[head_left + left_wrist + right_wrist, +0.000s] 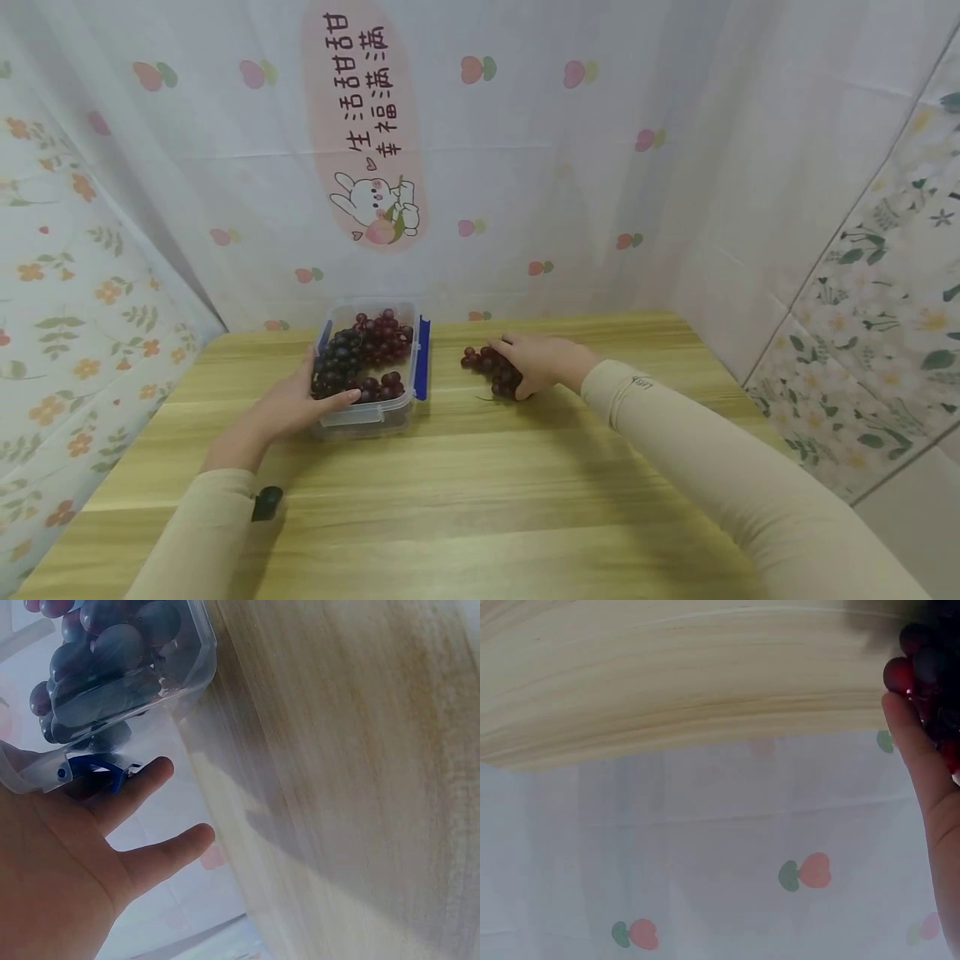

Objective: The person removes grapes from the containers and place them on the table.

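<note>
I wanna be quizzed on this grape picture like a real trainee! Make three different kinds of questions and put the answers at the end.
1. Pick one. What is the right hand touching?
A: the rabbit picture
B: a bunch of dark red grapes
C: the curtain with orange flowers

2. Fill in the blank. In the head view, the flap sticking out on the right side of the clear container is coloured ____.

3. True or false? Every grape is inside the container.

Key:
1. B
2. blue
3. False: the bunch under the right hand is outside it.
</note>
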{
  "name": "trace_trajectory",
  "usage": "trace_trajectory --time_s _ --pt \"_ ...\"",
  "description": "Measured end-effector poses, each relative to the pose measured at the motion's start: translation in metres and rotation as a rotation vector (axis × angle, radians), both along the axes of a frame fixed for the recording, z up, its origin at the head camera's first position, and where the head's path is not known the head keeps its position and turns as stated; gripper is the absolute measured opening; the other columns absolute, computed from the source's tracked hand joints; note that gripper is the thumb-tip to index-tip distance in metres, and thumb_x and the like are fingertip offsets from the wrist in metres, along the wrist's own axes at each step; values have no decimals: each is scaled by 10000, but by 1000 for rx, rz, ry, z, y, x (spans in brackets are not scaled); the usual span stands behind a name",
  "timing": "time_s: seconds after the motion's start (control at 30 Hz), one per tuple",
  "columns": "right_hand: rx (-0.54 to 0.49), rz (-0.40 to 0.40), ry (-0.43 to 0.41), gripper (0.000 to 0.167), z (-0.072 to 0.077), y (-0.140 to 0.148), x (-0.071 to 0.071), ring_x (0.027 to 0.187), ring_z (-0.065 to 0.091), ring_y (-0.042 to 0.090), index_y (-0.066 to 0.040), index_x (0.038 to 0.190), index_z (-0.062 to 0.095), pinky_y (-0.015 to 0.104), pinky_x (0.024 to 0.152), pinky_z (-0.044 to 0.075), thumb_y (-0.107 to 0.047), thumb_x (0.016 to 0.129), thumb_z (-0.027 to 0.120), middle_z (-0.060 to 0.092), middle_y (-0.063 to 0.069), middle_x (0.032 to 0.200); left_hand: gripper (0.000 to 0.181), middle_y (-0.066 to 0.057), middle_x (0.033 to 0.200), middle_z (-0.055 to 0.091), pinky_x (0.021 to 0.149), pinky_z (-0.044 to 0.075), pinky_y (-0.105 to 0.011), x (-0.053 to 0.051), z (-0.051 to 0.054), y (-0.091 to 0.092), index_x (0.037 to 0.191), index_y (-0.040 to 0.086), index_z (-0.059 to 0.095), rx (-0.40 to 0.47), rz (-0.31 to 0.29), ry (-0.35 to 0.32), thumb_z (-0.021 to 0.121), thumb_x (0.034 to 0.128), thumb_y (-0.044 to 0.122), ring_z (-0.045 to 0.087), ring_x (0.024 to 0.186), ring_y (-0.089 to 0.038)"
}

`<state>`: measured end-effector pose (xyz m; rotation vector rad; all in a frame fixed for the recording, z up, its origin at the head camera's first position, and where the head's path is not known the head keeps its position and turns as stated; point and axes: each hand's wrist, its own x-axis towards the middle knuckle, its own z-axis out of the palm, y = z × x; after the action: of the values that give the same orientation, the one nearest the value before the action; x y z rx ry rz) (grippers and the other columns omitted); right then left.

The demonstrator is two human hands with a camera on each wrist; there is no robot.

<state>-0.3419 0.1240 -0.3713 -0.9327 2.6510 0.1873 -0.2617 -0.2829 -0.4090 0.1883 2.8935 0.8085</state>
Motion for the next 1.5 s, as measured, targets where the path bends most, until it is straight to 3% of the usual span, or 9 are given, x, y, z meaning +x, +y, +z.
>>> trace_trajectory --time_s 0.1,0.3,0.47,0.63,0.8,0.97,1.23,1.5 --pt "-37 -53 -33 993 -3 4 -5 1489 497 337 -144 1719 205 479 1182 487 -350 946 792 281 166 1734 1308 -417 1702 142 1195 311 -780 0 0 2 1668 78 -242 12 4 -6 612 944 754 248 1533 -655" --pt "-177 -144 -113 920 -9 13 -14 1521 445 415 -289 1695 306 532 1167 479 -347 907 778 223 239 1745 1301 -419 1705 117 1210 289 -777 0 2 4 1666 58 -239 21 4 -11 605 952 746 223 1542 -653" --pt "-250 -197 -129 853 -12 23 -19 1581 340 481 -252 1677 360 607 1251 384 -488 962 761 234 281 1731 1296 -412 1709 114 1210 286 -778 -2 1 5 1667 83 -248 24 1 -10 603 952 750 224 1543 -652" --pt "-218 -197 -123 887 -8 24 -18 1591 306 504 -236 1703 294 631 1265 350 -582 992 695 184 296 1746 1296 -405 1715 107 1205 289 -783 -2 1 5 1669 103 -253 24 -4 -10 610 950 748 223 1544 -651" --pt "-173 -169 -91 873 6 21 -15 1570 362 490 -212 1708 279 628 1244 384 -600 1016 645 148 281 1762 1311 -411 1712 95 1207 285 -783 -1 2 6 1662 79 -259 23 -3 -27 611 947 752 214 1546 -652" --pt "-148 -111 -21 843 28 15 -16 1469 510 424 -165 1695 307 579 1192 461 -572 1034 635 305 243 1691 1319 -413 1712 84 1217 272 -778 0 2 5 1656 64 -263 26 9 -27 609 947 753 202 1550 -649" --pt "-69 -99 27 814 58 3 -17 1563 409 430 -200 1697 309 628 1238 396 -592 1045 600 253 231 1750 1314 -424 1698 140 1203 302 -775 1 3 4 1666 45 -229 9 10 -4 626 944 734 245 1534 -653" --pt "-43 -16 91 761 76 -13 -10 1545 450 378 -215 1670 378 582 1222 438 -592 1046 596 367 196 1706 1322 -418 1702 128 1211 301 -767 2 2 3 1662 31 -230 -1 12 -11 620 943 744 239 1541 -645"
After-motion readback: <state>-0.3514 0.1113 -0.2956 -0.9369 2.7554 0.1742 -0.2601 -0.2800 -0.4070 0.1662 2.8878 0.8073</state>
